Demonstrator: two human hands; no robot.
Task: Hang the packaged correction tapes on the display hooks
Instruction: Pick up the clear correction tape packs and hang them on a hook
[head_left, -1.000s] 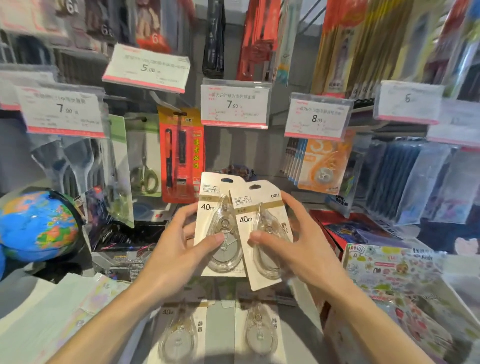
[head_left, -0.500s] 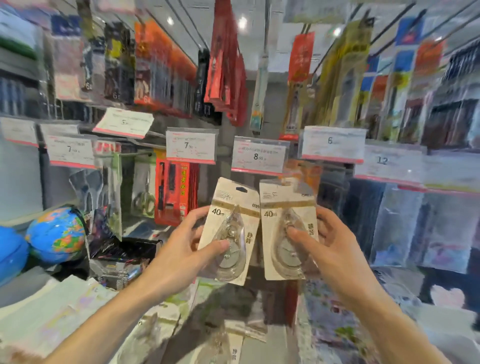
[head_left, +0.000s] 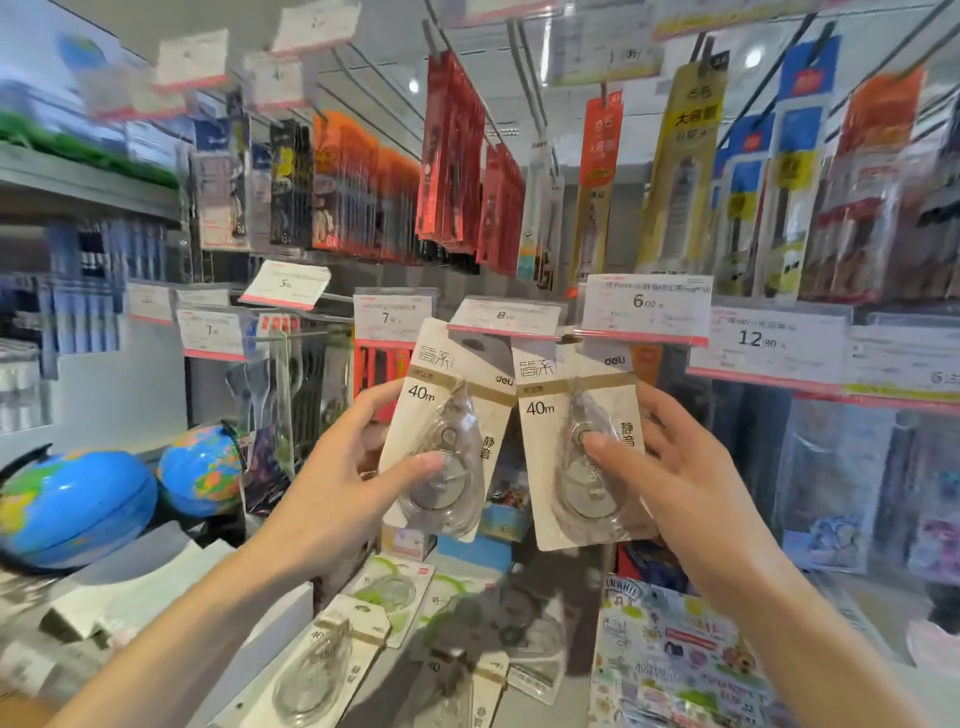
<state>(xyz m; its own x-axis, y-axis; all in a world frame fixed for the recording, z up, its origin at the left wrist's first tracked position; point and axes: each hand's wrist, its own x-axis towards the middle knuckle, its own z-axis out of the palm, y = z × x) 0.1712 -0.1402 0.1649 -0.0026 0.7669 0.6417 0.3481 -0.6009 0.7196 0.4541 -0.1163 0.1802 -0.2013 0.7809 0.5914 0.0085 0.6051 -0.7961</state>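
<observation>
I hold two beige-carded correction tape packs, each with a clear teardrop blister and "40m" print. My left hand grips the left pack, tilted to the right, thumb on its blister. My right hand grips the right pack, nearly upright. Both packs' tops reach just under the price tags marked 8 and 6 that front the display hooks. The hook tips themselves are hidden behind the tags. More correction tape packs lie on the shelf below.
Two blue globes stand at the left. Rows of hanging stationery packs fill the hooks above and to the right. A colourful sticker box sits at the lower right. A 12.90 price tag is to the right.
Both hands have lifted the two packs from low over the shelf up to the row of price tags. The packs moved apart, and the view tilted upward.
</observation>
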